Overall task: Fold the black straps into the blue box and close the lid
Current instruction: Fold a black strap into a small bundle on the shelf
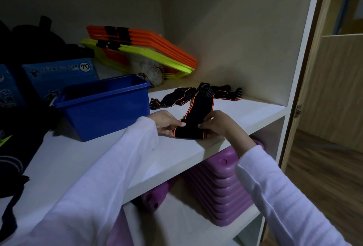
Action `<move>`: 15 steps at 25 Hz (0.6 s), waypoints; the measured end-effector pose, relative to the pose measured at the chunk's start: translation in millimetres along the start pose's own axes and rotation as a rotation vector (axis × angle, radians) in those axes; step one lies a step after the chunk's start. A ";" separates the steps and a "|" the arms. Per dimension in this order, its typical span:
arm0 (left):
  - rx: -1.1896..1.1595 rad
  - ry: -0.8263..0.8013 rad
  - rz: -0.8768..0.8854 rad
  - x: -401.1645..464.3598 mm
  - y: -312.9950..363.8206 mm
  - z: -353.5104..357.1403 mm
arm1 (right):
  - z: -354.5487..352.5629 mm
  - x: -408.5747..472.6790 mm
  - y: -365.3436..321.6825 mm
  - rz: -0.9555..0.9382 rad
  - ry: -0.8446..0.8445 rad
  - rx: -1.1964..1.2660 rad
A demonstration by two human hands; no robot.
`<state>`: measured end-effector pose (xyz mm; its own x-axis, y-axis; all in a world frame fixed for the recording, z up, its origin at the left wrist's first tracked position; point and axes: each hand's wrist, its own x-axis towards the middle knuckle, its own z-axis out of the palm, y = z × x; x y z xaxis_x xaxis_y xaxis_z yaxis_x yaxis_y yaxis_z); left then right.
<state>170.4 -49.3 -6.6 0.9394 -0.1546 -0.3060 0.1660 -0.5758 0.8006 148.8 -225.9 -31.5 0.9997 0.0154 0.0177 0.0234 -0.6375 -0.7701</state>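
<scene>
Black strap (198, 112) running away from viewer, near folded end pinched by both hands (191, 126)

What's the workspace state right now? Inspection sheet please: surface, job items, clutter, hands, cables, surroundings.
Surface: white shelf, dim light.
Job's things: black straps with orange edging lie on the shelf, near end being folded; blue box open, left of the straps; no lid seen.
Clutter: orange and yellow frames at the back; blue cartons; dark bags at left.
Hands: left hand and right hand each pinch the folded strap end.
Cables: nothing seen.
Surroundings: purple stacked items on the lower shelf; wooden door at right.
</scene>
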 end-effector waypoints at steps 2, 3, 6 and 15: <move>-0.026 0.038 0.039 0.7 -2.5 0.5 | 1.6 -3.8 -0.1 -0.162 0.080 -0.136; -0.033 0.044 0.079 1.2 -3.7 1.0 | 3.0 -5.0 0.9 -0.238 0.094 -0.182; 0.092 0.075 0.293 3.2 -4.7 4.3 | 7.7 -5.7 4.6 -0.350 0.101 -0.270; 0.236 0.071 0.475 3.8 -11.4 8.6 | -0.2 -21.9 5.5 -0.360 -0.025 -0.342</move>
<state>169.5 -50.2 -21.3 0.9140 -0.3922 0.1037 -0.3464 -0.6215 0.7026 127.1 -229.9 -36.0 0.9281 0.2966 0.2252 0.3699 -0.8045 -0.4647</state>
